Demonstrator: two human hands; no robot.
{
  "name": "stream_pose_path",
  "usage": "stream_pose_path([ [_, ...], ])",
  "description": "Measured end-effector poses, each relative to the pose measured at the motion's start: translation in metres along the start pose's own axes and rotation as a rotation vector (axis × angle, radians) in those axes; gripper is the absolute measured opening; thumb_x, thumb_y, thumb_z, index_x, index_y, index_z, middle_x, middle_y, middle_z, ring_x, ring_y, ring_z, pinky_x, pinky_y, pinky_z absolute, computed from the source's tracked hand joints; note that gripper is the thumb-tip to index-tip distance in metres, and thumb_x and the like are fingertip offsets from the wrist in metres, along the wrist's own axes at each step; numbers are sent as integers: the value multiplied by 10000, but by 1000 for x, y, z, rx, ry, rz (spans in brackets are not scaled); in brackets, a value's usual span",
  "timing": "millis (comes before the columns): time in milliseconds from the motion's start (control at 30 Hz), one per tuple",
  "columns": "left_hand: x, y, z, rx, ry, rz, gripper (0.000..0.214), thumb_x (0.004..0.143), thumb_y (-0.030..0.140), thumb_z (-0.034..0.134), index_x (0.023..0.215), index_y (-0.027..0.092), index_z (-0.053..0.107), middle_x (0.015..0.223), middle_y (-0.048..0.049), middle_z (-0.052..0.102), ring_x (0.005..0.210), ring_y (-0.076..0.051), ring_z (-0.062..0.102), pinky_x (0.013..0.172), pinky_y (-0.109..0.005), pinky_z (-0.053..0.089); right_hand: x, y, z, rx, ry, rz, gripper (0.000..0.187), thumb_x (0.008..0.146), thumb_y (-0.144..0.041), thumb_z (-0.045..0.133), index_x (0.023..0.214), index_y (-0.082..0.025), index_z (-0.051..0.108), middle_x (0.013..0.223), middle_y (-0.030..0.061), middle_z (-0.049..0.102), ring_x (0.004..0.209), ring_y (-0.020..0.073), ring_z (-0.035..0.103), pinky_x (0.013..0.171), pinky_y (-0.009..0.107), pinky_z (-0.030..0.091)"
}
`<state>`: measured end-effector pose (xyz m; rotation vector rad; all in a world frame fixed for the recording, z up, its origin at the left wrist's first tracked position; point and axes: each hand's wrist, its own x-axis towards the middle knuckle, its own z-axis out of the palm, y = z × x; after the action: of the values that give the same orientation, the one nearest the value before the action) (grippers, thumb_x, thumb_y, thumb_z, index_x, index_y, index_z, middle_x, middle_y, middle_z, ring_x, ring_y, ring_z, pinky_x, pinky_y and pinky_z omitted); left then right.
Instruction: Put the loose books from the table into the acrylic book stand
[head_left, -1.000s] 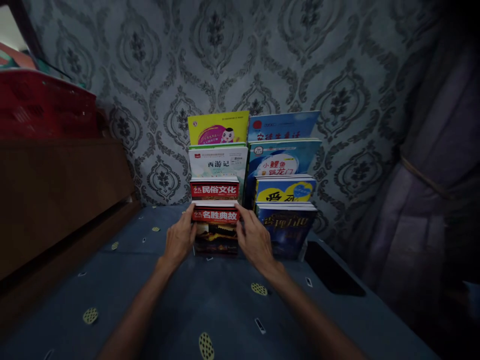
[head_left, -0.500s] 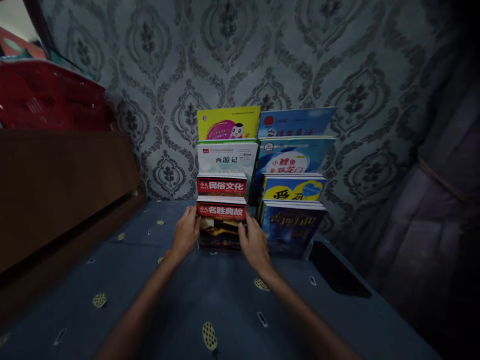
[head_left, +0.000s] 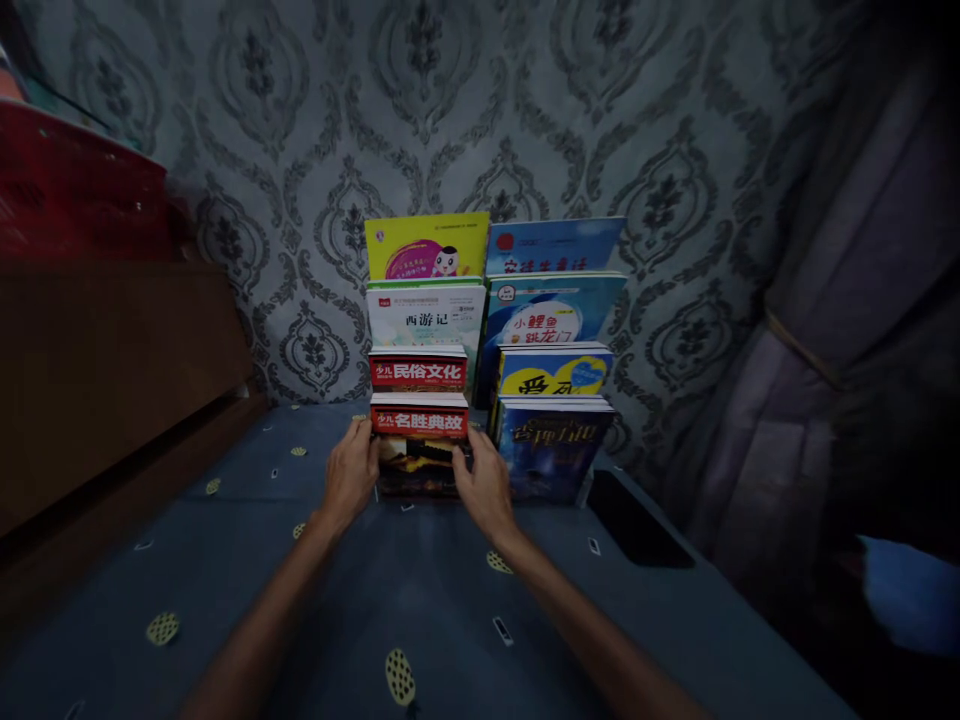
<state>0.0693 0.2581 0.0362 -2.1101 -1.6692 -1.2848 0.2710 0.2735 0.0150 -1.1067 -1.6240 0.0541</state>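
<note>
Two rows of books stand upright, tiered, against the wall. My left hand point(head_left: 351, 470) grips the left edge of the front-left book point(head_left: 420, 455), which has a red title band and a dark picture cover. On that book's right edge is my right hand point(head_left: 484, 485), thumb against the front cover. Behind it rise another red-banded book point(head_left: 418, 372), a pale green book point(head_left: 427, 318) and a yellow book point(head_left: 427, 245). The right row has a dark blue book point(head_left: 551, 455) in front, then a yellow-and-blue book point(head_left: 551, 375) and two blue books point(head_left: 562, 300) behind.
A black flat object point(head_left: 637, 520) lies right of the books on the blue patterned cloth point(head_left: 322, 620). Brown furniture point(head_left: 112, 380) with a red basket point(head_left: 75, 190) on top stands at left. A curtain point(head_left: 802, 400) hangs at right; a light blue thing point(head_left: 911, 595) shows below it.
My view has swung to the right, so the books and hands appear further left. Both hands keep their hold on the front-left book, and the light blue thing has come into view.
</note>
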Motion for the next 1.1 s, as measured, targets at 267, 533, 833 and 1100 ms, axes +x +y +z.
stream_pose_path([
  [267,3,1,-2,-75,25,37,335,953,217,373,1259,190,509,1061,-97,612,998,-243,598,852,-367,493,6,-8,-3,82,27,-19,533,887,-203,429,1418,-185,471,1215,144,602,1153,270,573,994,463,484],
  [533,10,1,-3,-202,44,15,291,952,228,400,1173,179,582,961,-74,608,910,-223,604,802,-334,493,13,-7,8,152,55,54,487,839,-201,470,1317,-179,559,1150,137,608,1112,276,575,978,462,492],
  [833,11,1,0,-251,53,-2,251,940,240,416,1080,191,619,927,-65,606,876,-216,595,796,-333,491,11,-8,15,132,124,38,480,800,-163,467,1268,-184,570,1114,128,601,1104,282,557,983,474,470],
  [1100,19,2,-2,-312,99,-16,406,979,369,418,1325,172,493,1208,-132,611,1163,-249,574,992,-407,460,23,-13,8,149,117,54,468,917,-425,468,1299,-166,541,1151,153,605,1126,295,571,991,504,468],
])
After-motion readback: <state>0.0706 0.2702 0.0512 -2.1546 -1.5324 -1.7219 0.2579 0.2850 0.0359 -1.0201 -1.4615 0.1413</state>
